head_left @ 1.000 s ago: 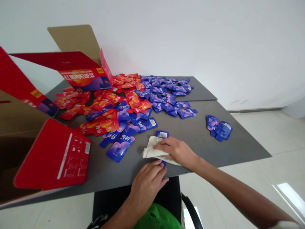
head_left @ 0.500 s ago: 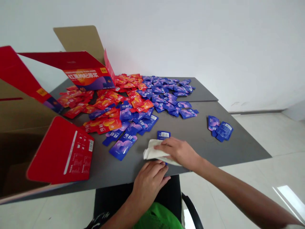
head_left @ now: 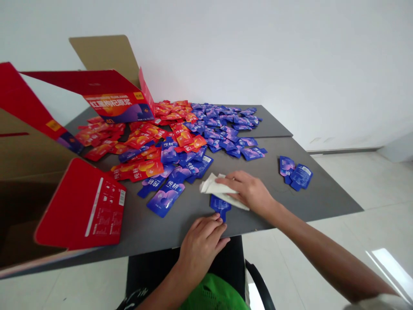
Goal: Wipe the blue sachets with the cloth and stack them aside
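A blue drink pouch (head_left: 220, 204) lies flat near the table's front edge, back side up, its narrow neck towards me. My left hand (head_left: 202, 241) holds that neck down with its fingertips, the fingers close together. My right hand (head_left: 250, 189) is closed on a folded white cloth (head_left: 217, 186), which covers the pouch's far end. Left of them rests a loose blue pouch (head_left: 167, 196) with its printed front up. Two more blue pouches, one showing its back (head_left: 301, 177), lie apart at the right.
Mixed red pouches (head_left: 146, 168) and blue pouches (head_left: 222, 122) are heaped across the back of the grey table (head_left: 258, 228). An open red carton (head_left: 80, 206) stands at the left, its flaps spread. Behind it, more red printed cardboard (head_left: 119, 107) rises beside the heap.
My right hand has slid the cloth away from me along the pouch, uncovering its lower part and covering its far end. My left hand has stayed at the neck.
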A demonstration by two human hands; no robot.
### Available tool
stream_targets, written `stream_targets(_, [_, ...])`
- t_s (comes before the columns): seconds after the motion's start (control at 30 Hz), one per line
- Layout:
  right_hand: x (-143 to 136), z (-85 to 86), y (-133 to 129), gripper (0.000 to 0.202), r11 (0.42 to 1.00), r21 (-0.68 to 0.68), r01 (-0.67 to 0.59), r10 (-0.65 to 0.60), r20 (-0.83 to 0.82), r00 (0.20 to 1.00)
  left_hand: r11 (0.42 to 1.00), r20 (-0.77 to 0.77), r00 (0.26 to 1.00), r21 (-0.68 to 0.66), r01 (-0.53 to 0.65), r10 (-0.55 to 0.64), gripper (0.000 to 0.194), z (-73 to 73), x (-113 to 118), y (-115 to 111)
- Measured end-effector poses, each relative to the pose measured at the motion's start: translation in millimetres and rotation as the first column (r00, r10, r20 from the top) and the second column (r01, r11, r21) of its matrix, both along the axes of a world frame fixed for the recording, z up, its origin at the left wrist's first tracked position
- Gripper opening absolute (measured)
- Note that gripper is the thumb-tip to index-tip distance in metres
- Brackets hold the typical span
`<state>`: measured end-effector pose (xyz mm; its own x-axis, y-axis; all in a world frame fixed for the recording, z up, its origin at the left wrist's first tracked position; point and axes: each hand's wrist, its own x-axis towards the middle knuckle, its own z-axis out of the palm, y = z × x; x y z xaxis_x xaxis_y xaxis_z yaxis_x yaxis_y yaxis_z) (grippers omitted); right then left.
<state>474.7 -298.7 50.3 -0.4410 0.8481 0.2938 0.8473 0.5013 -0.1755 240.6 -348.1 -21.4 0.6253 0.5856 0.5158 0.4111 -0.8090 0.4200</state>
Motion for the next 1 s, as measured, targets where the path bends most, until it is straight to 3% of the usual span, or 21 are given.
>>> stream_targets(0.07, [-9, -7.7, -23, 0.039, 0.993, -0.063, -0.097, 0.097, -0.004, 0.995, 1.0, -0.022, 1.0, 0.001, -0.01, 0.01, 0.03, 1.2, 0, 0])
stream_targets(0.13, [-12, -18.6, -29, 0.036, 0.988, -0.106, -0.114, 0.112, -0.026, 0.993, 1.0, -0.03, 0.999, -0.006, -0.013, 0.013, 0.028, 2.1, 0, 0])
stream_targets(0.27, [0, -31.8, 10, 0.036, 0.995, -0.093, -0.024, 0.021, -0.032, 0.999, 1.0, 0.01, 1.0, -0.007, 0.006, -0.006, 0.026, 1.5, 0, 0])
stream_targets(0.37, [14, -26.1, 49, 0.036, 0.995, -0.068, 0.078, -0.075, 0.05, 0.996, 1.0, 0.028, 1.0, -0.003, 0.001, -0.001, 0.023, -0.1, 0, 1])
stream_targets(0.43, [19, -16.5, 59, 0.034, 0.991, -0.049, 0.126, -0.121, 0.091, 0.988, 1.0, 0.038, 0.999, -0.006, -0.006, 0.006, 0.023, -0.9, 0, 1])
stream_targets(0.5, [18, -6.6, 52, 0.035, 0.991, -0.004, 0.132, -0.132, 0.067, 0.989, 1.0, 0.046, 0.999, -0.01, -0.009, 0.01, 0.023, -1.2, 0, 1])
stream_targets(0.6, [5, -0.4, 15, 0.039, 0.997, 0.027, 0.067, -0.067, -0.015, 0.998, 1.0, 0.041, 0.999, -0.011, -0.008, 0.008, 0.023, -0.3, 0, 0])
stream_targets(0.7, [-9, -9.9, -21, 0.039, 0.993, -0.074, -0.088, 0.086, -0.03, 0.996, 1.0, -0.001, 1.0, -0.015, -0.017, 0.017, 0.023, 1.6, 0, 0])
stream_targets(0.77, [-12, -21.3, -26, 0.037, 0.985, -0.119, -0.125, 0.118, -0.064, 0.991, 1.0, -0.016, 1.0, -0.021, -0.018, 0.018, 0.023, 1.9, 0, 0])
stream_targets(0.9, [3, -35.6, 10, 0.036, 0.998, -0.068, -0.003, -0.002, -0.07, 0.998, 0.999, 0.012, 1.0, -0.034, -0.001, 0.001, 0.029, -1.3, 0, -1])
stream_targets(1.0, [22, -31.0, 43, 0.036, 0.992, -0.015, 0.123, -0.123, 0.024, 0.992, 0.999, 0.013, 1.0, -0.039, 0.003, -0.002, 0.034, -0.8, 0, -1])
